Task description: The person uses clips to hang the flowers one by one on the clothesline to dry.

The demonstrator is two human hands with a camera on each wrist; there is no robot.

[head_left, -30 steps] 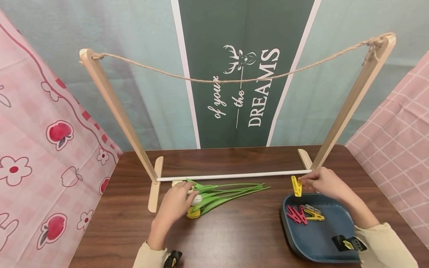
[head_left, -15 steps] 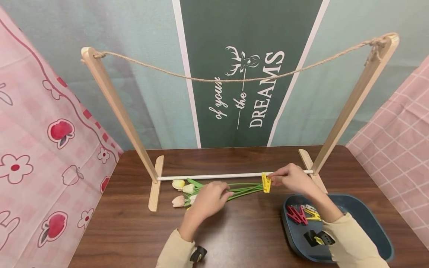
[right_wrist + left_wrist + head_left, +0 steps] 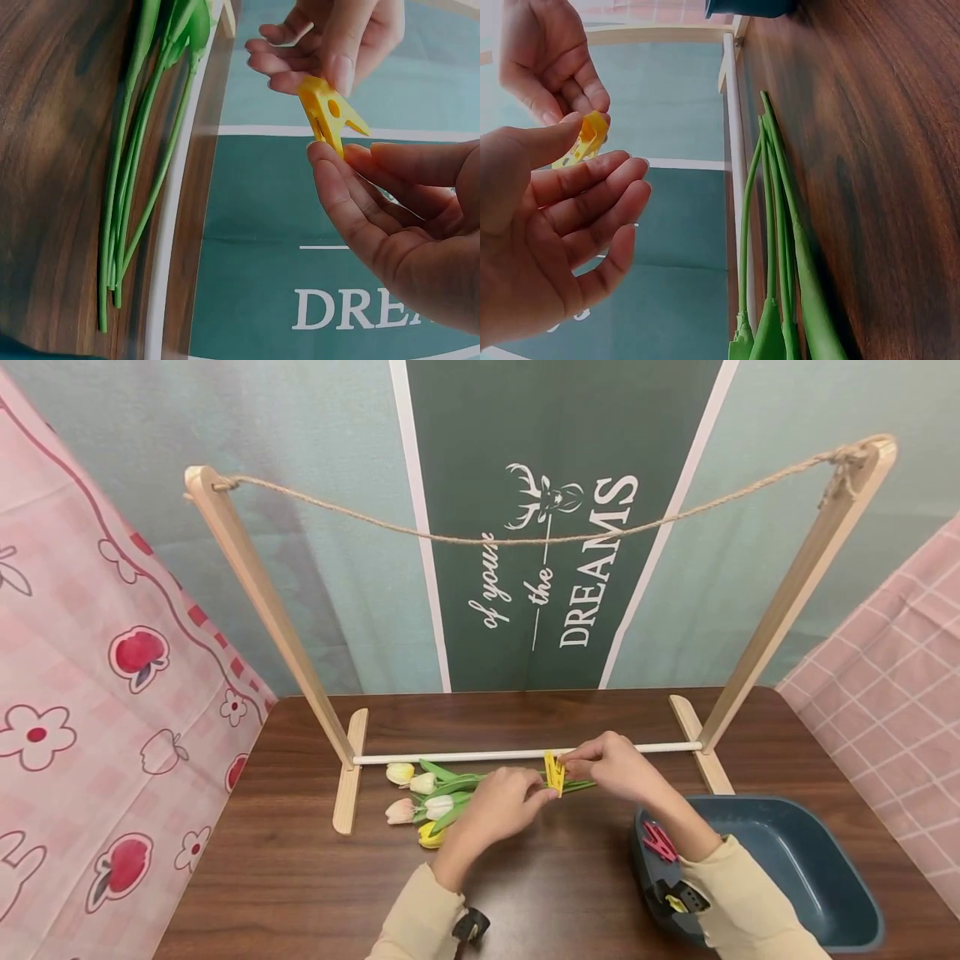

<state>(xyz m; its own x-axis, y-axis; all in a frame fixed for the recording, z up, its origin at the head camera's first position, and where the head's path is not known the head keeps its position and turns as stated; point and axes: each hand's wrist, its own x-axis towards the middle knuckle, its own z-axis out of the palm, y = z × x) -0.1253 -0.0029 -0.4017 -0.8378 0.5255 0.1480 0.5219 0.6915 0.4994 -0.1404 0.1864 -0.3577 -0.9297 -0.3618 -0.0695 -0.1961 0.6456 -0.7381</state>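
A yellow clothespin (image 3: pixel 554 773) is held between my two hands, above the stems of artificial tulips (image 3: pixel 431 806). My left hand (image 3: pixel 498 810) pinches one end of it between thumb and index finger; the other fingers curve loosely in the left wrist view. My right hand (image 3: pixel 618 768) holds the opposite end with its fingertips, as the right wrist view shows. White, yellow and pink tulip heads point left on the table. Their green stems (image 3: pixel 127 202) run to the right below the hands, beside the white rod (image 3: pixel 480 756).
A wooden frame with two posts (image 3: pixel 266 610) stands at the back, a twine rope (image 3: pixel 450 538) sagging between their tops. The blue tray (image 3: pixel 817 860) lies at the right with red clothespins (image 3: pixel 660 842); the right forearm partly covers it. A printed curtain hangs behind.
My right hand has carried the yellow clothespin left from above the tray. My left hand has moved right from the tulip heads and now pinches the clothespin too.
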